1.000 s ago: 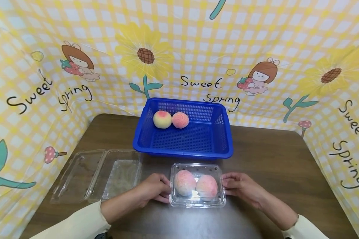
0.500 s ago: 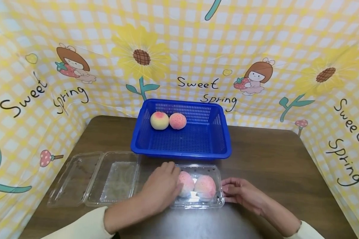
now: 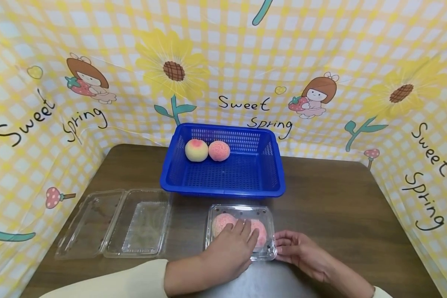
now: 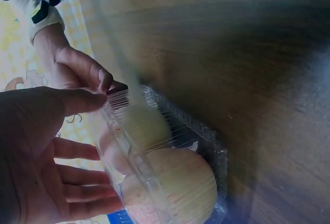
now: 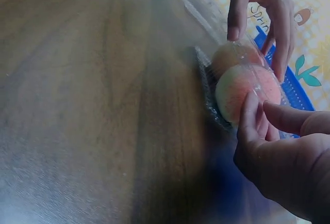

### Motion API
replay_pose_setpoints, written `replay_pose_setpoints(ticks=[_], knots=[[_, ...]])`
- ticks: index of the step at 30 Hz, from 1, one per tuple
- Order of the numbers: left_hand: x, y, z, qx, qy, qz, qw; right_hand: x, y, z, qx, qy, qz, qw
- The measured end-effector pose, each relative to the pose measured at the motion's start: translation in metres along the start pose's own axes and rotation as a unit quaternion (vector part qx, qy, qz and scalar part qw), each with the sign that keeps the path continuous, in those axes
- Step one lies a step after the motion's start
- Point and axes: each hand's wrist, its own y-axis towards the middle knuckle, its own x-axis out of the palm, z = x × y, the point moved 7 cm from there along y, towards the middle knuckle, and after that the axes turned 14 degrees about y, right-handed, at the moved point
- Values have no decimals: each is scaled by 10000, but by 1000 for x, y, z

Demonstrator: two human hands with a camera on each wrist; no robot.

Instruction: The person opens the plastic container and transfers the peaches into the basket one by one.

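Note:
A clear plastic clamshell box [image 3: 266, 212] stands closed on the table in the head view, with two pink peaches [image 3: 258, 238] inside. My left hand [image 3: 231, 248] lies over the lid, its fingers spread across the top and partly hiding the peaches. The left wrist view shows that thumb and those fingers stretched out at the lid. My right hand [image 3: 301, 252] pinches the box's right edge. In the right wrist view its thumb and index finger meet at the rim, beside a peach [image 5: 247, 92].
Behind the box stands a blue plastic basket [image 3: 223, 192] holding two peaches, one yellowish [image 3: 196, 151] and one pink [image 3: 219, 151]. To the left, a second clear clamshell box [image 3: 141, 225] lies unfolded on the brown table [image 3: 320, 194]. Patterned cloth [image 3: 231, 54] surrounds the table.
My left hand has left the box's left side and moved right, onto the lid. The right hand stays at the right edge. The head view has shifted slightly.

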Motion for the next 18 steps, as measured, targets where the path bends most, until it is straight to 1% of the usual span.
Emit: replay_pose_setpoints(ticks=[2, 7, 11, 15, 18], knots=[[-1, 0, 2, 53, 207, 59, 9998, -1, 0, 2, -34, 36, 34, 10000], [-1, -1, 6, 139, 486, 118, 9986, -2, -2, 6, -70, 122, 76, 9999], [1, 1, 12, 246, 720, 167, 9970, -2, -3, 9, -72, 184, 199, 9996], [2, 2, 17, 437, 859, 193, 9952, 0, -3, 11, -61, 339, 333, 9989], [3, 2, 20, 584, 956, 216, 9935, 3, -3, 12, -64, 439, 335, 9985]])
